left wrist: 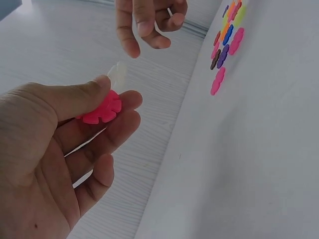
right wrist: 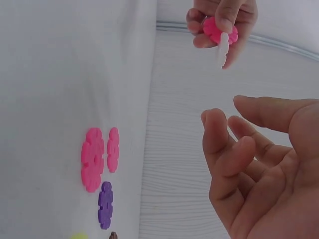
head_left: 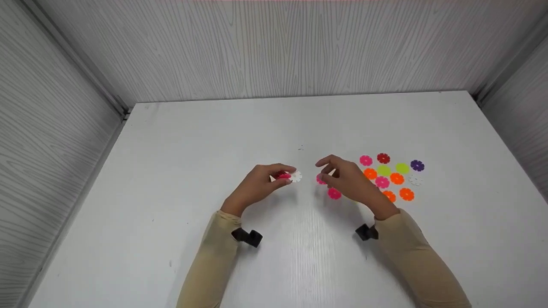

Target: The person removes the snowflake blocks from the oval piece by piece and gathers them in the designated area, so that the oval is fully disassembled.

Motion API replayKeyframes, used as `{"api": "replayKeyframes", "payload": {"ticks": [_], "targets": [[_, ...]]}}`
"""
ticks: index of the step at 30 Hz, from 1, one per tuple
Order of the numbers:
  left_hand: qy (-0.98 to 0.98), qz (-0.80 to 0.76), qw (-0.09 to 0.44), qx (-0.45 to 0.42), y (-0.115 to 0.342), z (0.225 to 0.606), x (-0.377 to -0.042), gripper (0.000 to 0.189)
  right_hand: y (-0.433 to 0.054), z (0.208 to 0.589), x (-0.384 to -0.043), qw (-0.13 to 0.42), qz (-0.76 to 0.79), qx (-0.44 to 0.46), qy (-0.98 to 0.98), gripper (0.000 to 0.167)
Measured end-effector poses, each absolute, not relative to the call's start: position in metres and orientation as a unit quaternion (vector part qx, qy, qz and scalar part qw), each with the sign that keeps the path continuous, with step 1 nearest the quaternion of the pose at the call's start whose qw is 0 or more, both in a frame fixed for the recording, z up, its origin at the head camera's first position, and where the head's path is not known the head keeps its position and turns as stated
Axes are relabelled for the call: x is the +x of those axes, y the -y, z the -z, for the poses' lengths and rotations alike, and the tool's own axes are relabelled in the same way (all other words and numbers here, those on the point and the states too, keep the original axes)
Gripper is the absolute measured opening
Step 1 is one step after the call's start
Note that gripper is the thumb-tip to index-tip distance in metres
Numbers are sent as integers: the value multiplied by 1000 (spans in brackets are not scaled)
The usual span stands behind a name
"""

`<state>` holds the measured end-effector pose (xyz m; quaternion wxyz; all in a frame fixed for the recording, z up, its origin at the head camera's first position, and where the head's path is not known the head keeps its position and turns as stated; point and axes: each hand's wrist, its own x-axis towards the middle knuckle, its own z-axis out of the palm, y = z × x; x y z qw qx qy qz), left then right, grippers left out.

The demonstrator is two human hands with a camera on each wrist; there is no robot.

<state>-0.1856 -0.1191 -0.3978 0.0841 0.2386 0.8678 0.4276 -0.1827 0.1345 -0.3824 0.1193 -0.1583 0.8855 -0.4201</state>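
My left hand (head_left: 258,185) pinches a pink notched plastic disc (left wrist: 104,109) between thumb and fingers, above the table. A white notched disc (left wrist: 118,74) is joined to the pink one at an angle and sticks out past the fingertips. Facing it, my right hand (right wrist: 264,174) has its fingers loosely bent, with nothing between thumb and fingertips. Below the right hand, pink discs (right wrist: 92,159) lie flat on the table; in the head view its fingers partly cover one pink disc (head_left: 320,179).
Loose notched discs spread right of the right hand on the white table (head_left: 205,137): orange (head_left: 406,193), yellow (head_left: 402,168), purple (head_left: 417,165), red (head_left: 383,158) and white (head_left: 415,179). The right forearm hides some. Panel walls (head_left: 278,51) enclose the back and sides.
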Motion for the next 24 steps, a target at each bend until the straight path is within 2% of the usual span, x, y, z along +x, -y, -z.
{"api": "replayKeyframes", "payload": {"ticks": [10, 17, 24], "targets": [[-858, -439, 93, 249, 109, 400, -182, 21, -129, 381, -176, 128, 392, -196, -890, 48], [-845, -450, 99, 272, 106, 401, -181, 17, -126, 381, -174, 122, 381, -213, -891, 49], [-829, -470, 119, 277, 104, 401, -181, 15, -123, 384, -174, 147, 386, -207, -887, 51]]}}
